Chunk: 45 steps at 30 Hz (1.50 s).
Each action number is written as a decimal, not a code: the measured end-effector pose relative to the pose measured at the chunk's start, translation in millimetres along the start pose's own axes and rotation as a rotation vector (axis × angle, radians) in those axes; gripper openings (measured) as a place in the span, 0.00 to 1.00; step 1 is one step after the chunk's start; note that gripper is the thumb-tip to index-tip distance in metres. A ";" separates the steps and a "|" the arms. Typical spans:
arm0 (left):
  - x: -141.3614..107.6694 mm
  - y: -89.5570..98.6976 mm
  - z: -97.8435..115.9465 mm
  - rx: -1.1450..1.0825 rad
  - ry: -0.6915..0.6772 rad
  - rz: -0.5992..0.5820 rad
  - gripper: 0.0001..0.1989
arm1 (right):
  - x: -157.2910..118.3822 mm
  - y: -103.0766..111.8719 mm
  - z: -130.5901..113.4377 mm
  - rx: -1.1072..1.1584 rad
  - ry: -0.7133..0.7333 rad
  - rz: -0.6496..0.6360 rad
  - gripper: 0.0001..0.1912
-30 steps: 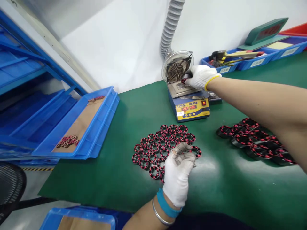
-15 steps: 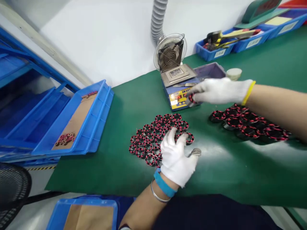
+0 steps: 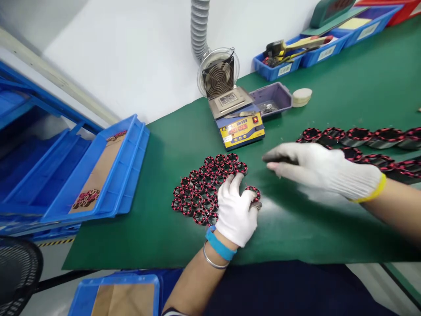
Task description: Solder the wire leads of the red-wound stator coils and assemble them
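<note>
My left hand [image 3: 236, 213], in a white glove, rests at the right edge of a cluster of small wound stators [image 3: 198, 186], black rings with pink-red marks. Its thumb and forefinger close around one stator [image 3: 252, 192] there; the other fingers lie over neighbouring rings and hide some. My right hand [image 3: 322, 169], also gloved, hovers over the green table, right of the cluster. Its fingers point left, straight, with the thumb apart; a dark gap lies between, and I make out no stator in it. Behind this hand stand rows of more stators [image 3: 358, 136].
A heating unit [image 3: 243, 131] with a lit display and a fan stands at the back, beside a purple tray [image 3: 289, 98] and round white pads [image 3: 301, 97]. Blue bins [image 3: 276, 72] with tools line the wall. Stacked blue trays [image 3: 131, 175] sit at the left.
My right hand has moved right and nearer from the heating unit, and the stator it held no longer shows in it. My left thumb has drawn in toward the forefinger. The view has shifted slightly.
</note>
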<state>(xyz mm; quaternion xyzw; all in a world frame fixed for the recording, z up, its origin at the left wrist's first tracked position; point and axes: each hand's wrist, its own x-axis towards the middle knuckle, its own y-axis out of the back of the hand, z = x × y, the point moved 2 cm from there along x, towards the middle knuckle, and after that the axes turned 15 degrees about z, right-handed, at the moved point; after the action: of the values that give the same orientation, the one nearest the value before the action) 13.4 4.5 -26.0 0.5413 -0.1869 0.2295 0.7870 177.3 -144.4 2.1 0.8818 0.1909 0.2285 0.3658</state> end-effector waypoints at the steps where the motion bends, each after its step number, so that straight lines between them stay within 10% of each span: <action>1: -0.6 2.7 1.2 -0.044 -0.026 0.024 0.05 | -9.2 -5.1 -2.4 0.156 -0.061 -0.099 0.25; 6: -2.2 14.3 10.4 -0.250 0.029 0.116 0.09 | -35.0 -35.1 -18.3 0.740 -0.330 -0.562 0.29; 10: -1.6 15.1 10.9 -0.254 0.248 0.280 0.40 | -42.2 -50.3 -42.3 0.989 -0.675 -0.311 0.31; 13: -1.5 9.6 4.7 -0.228 0.408 0.206 0.37 | -50.2 -56.9 -62.3 1.026 -0.784 -0.234 0.28; 18: -3.1 8.9 -3.8 -0.352 0.474 0.176 0.28 | -56.9 -59.4 -64.6 1.006 -0.646 -0.244 0.23; 26: 0.5 9.6 -5.3 -0.418 0.553 0.142 0.20 | -62.0 -47.1 -43.5 0.429 -0.381 0.109 0.27; 29: 3.7 17.7 -9.1 -0.647 0.690 -0.043 0.05 | -59.4 -44.8 -37.8 0.488 -0.382 0.167 0.26; 32: 3.5 32.4 -13.1 -0.985 0.840 -0.272 0.11 | -56.1 -44.2 -34.8 0.597 -0.388 0.233 0.27; 38: 11.5 35.2 -16.8 -1.000 0.856 0.242 0.31 | -55.6 -45.3 -38.2 0.683 -0.430 0.230 0.26; 45: 1.5 24.1 -0.2 -0.886 0.662 0.101 0.16 | -56.3 -47.0 -40.9 0.722 -0.425 0.196 0.27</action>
<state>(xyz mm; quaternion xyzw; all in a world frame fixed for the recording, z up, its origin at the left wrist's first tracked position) 1.0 12.4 -6.8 0.0478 -0.0341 0.3243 0.9441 100.8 -119.0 -21.4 0.9947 0.0943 -0.0061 0.0414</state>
